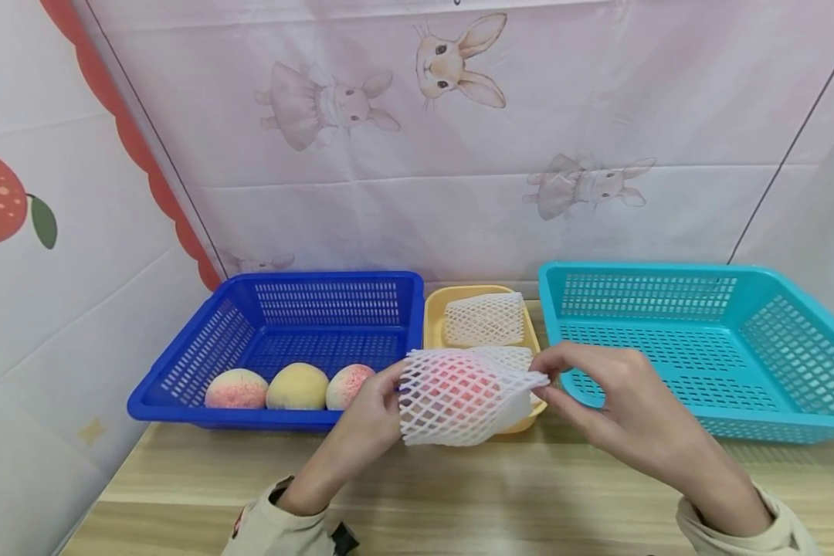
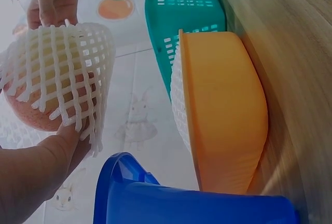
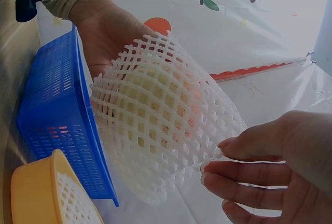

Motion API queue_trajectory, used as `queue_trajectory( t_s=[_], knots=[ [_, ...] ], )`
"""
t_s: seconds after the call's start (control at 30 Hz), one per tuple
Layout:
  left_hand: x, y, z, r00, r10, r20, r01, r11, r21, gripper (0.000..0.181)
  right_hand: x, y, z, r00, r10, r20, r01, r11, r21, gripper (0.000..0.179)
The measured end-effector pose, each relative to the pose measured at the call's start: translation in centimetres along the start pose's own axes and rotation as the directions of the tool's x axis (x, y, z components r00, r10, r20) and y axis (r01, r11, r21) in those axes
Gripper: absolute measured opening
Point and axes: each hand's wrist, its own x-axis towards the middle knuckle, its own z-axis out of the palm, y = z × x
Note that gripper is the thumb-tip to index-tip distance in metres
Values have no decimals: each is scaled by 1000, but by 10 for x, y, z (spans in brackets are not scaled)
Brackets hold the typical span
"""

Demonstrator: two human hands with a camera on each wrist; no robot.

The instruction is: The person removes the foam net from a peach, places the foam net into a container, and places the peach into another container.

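My left hand (image 1: 364,421) holds a pink and yellow peach (image 2: 32,114) with a white foam net sleeve (image 1: 424,425) around it. In the left wrist view, part of the peach's lower side shows bare at the sleeve's open edge, near the thumb. The right hand (image 1: 622,401) pinches the sleeve's gathered far end between thumb and forefinger, and its other fingers are loosely bent in the right wrist view. Both hands are above the front of a small yellow tub (image 1: 441,295). Inside that tub lies another white foam net (image 1: 485,319).
On the left stands a blue basket (image 1: 382,419), with several peaches (image 1: 297,386) along its near side. A turquoise basket (image 1: 778,425) is at the right. Behind them rises a rabbit-print cloth (image 1: 417,224). Everything stands on a wood-grain table (image 1: 445,502).
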Motion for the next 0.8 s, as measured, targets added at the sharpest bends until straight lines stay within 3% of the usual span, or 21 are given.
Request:
queue_trajectory(
  t_s=[0.1,0.4,0.57,0.8],
  knots=[
    [0,0,0,1000,6,-5,-6,1000,12,48,0,0,0,1000,3,1,-3,1000,-2,35],
    [0,5,0,997,-74,-25,75,997,17,51,0,1,-1,1000,0,0,0,1000,-13,36],
    [0,5,1,996,-90,-27,91,996,17,53,0,0,-2,1000,3,-1,-3,1000,-15,36],
    [-2,4,-5,998,-42,43,48,987,-156,55,0,0,-2,1000,6,-2,-6,1000,-11,37]
  ],
)
